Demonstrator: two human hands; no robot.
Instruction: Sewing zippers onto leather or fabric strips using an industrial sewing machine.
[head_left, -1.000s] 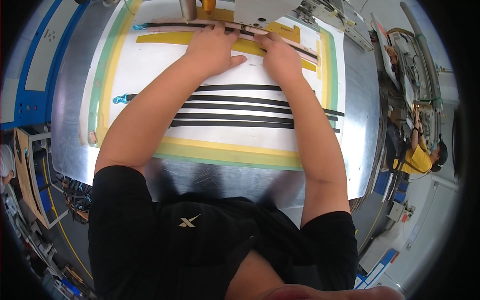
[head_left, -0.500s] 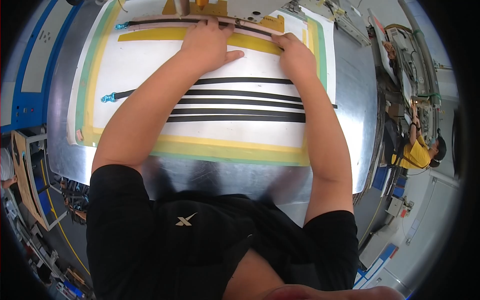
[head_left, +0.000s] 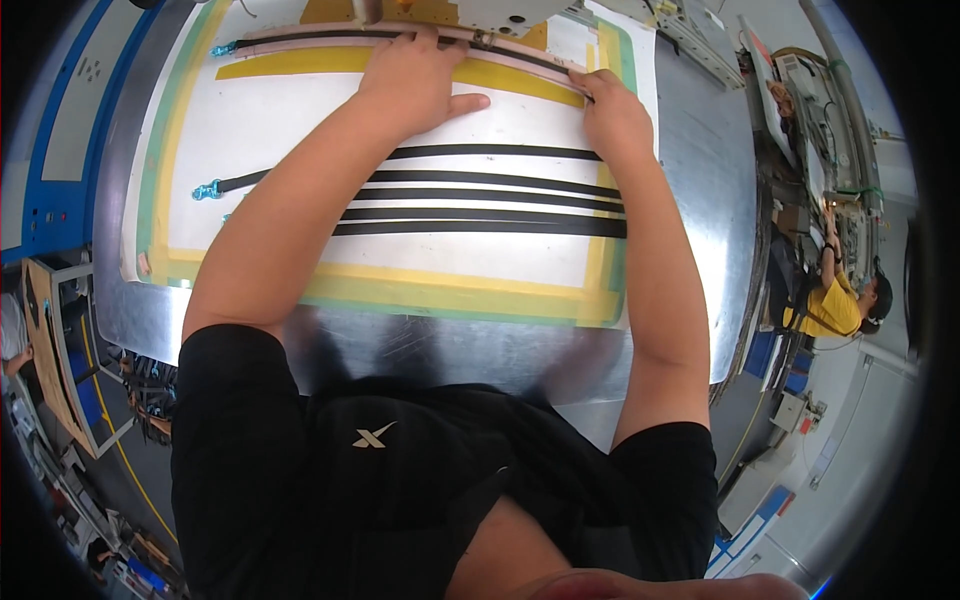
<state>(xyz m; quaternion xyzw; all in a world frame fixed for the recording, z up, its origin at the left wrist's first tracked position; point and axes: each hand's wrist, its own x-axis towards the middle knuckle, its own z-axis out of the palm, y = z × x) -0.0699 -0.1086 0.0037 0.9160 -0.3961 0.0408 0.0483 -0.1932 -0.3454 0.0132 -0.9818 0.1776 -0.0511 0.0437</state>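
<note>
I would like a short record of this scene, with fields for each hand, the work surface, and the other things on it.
left hand: flat on the white sheet, fingertips on the long dark strip at the far edge
right hand: pressing the same strip near its right end
surface: white sheet with yellow and green tape borders, on a metal table
other things: four black strips lying parallel; a co-worker in yellow at right

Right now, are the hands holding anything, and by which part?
Nothing is lifted. Both hands press flat on the long pink-edged black strip at the far edge of the board: left hand near its middle, right hand at its right end.
</note>
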